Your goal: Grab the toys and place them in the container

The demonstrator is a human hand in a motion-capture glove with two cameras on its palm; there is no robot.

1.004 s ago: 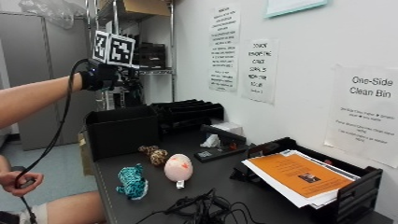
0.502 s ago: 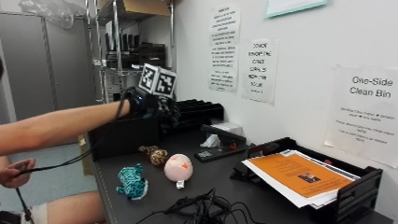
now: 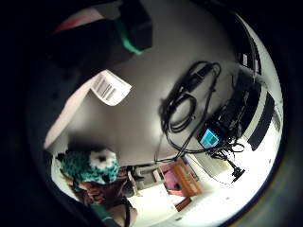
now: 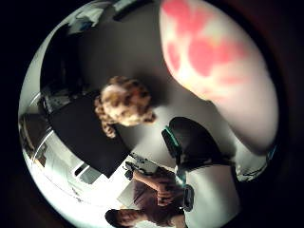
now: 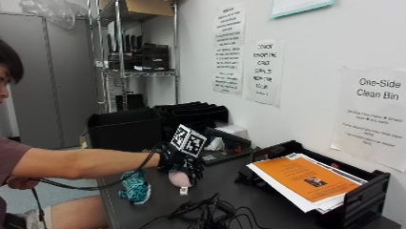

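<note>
The person's black-gloved right hand (image 5: 181, 163) is down over the pink-and-cream egg-shaped soft toy (image 5: 178, 179) on the dark table top (image 5: 254, 202), so the step in hand appears to be the reach for the first toy. The thumb-side palm view is largely filled by that rounded pink-blotched toy (image 4: 213, 66), which puts it close under the palm, though contact is not shown. Whether the fingers are spread over the toy or already curled round it cannot be told from any of the views. The teal patterned plush toy (image 5: 135, 187) lies just beside the egg toy toward the person, and the small brown curly-furred plush toy (image 4: 124, 103) sits on the table next to a flat black object. None of the three is in the large black open-topped bin (image 5: 124, 129) at the far end of the table, which is probably the container. The next move likely calls for the fingers to close round the egg toy's wide body, then a lift high enough to clear the bin's rim before release.
</note>
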